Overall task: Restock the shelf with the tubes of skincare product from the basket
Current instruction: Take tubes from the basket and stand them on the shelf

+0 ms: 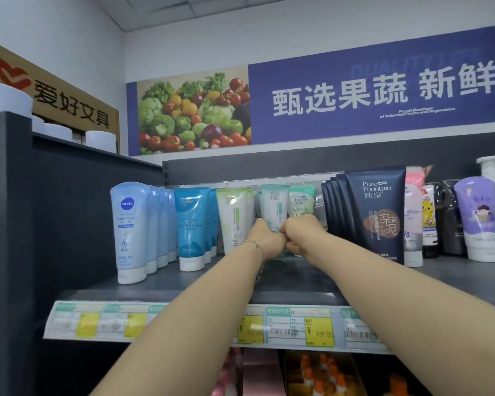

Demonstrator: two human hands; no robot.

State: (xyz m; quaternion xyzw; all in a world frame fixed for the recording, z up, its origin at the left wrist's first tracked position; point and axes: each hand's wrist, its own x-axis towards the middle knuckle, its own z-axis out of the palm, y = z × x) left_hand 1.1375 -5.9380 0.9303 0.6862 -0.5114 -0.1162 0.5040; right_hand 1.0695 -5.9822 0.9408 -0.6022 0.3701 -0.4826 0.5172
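Note:
Both my arms reach deep onto the dark shelf [183, 284]. My left hand [265, 238] and my right hand [302, 232] meet at the base of a pale teal and white tube [275, 207] that stands upright toward the back. Each hand closes on its lower part. Another pale green tube [301, 201] stands just behind it to the right. Rows of tubes flank my hands: white and green tubes [235, 215] at the left, dark navy tubes [375, 215] at the right. The basket is out of view.
Light blue Nivea tubes [130, 230] and blue tubes [192, 224] fill the shelf's left end. Pink, black and purple bottles [479, 218] stand at the right. Price tags [297, 327] line the shelf's front edge. Orange-capped goods [320, 375] sit on the shelf below.

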